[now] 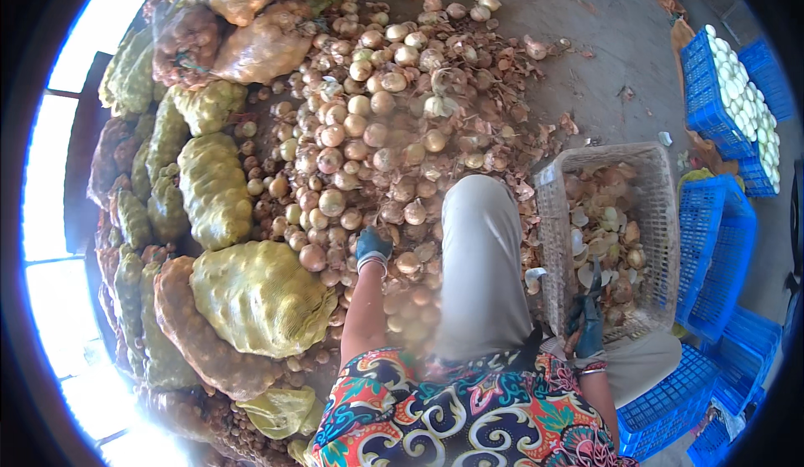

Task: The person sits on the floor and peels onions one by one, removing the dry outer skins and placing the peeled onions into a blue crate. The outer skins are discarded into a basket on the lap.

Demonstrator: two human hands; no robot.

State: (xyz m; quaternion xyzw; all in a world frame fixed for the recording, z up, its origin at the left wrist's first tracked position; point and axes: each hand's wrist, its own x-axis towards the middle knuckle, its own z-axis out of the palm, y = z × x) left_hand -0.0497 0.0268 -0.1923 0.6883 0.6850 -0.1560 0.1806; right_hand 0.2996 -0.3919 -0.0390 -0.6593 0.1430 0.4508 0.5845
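Note:
My left hand (374, 244), in a dark blue-green glove with a pale cuff, reaches into a heap of onions (358, 124). Its fingers rest among the onions, and whether they grip one is hidden. To the right, my right hand (587, 325), also gloved, is closed around a knife (595, 276) whose narrow blade points away from me. That hand is over the near left side of a pale plastic crate (667, 216). Inside the crate lie onion skins and peeled-off pieces (606, 234).
Filled mesh sacks (215, 190) are piled along the left, a large yellow-green one (257, 297) nearest my left arm. Blue crates (716, 253) line the right side, one blue crate (710, 90) full of peeled white onions (738, 84). Loose skins (496, 71) litter the concrete floor (603, 46).

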